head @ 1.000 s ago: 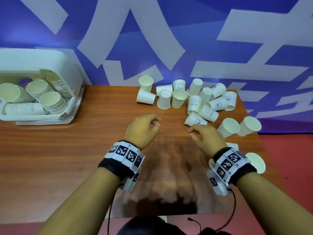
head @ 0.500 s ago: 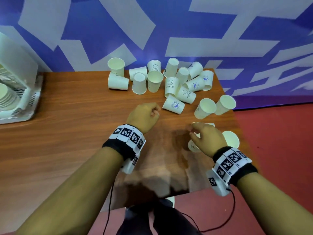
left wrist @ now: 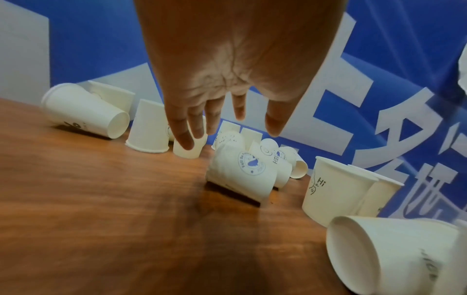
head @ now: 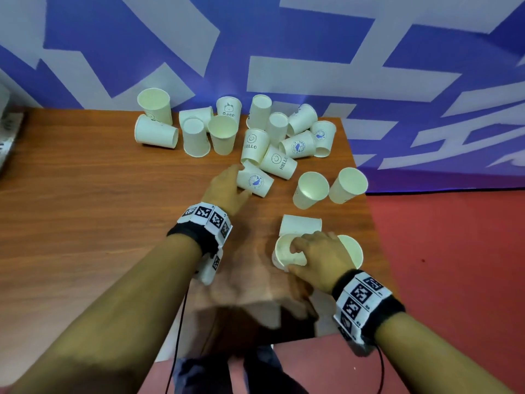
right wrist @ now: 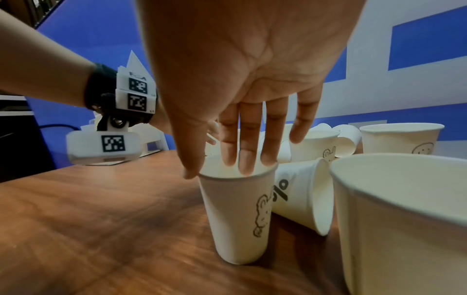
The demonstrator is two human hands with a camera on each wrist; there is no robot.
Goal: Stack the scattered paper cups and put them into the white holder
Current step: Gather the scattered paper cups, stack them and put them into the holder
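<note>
Nearest us, our right hand (right wrist: 242,83) has its fingers (right wrist: 248,151) dipped inside an upright cup (right wrist: 237,215) with the thumb outside the rim, pinching it, probably so it lifts straight for stacking. Further out, our left hand (head: 227,189) is spread loosely, holding nothing, beside a tipped whale-logo cup (head: 254,180). The remaining cups (head: 227,129) sit scattered toward the table (head: 85,209) back edge; the holder's barely visible far left.

Bare forearms, black wristband (head: 189,234) on each wrist, white blocks with black square-code markers (head: 206,217), thin black cables (head: 178,334) trailing.
</note>
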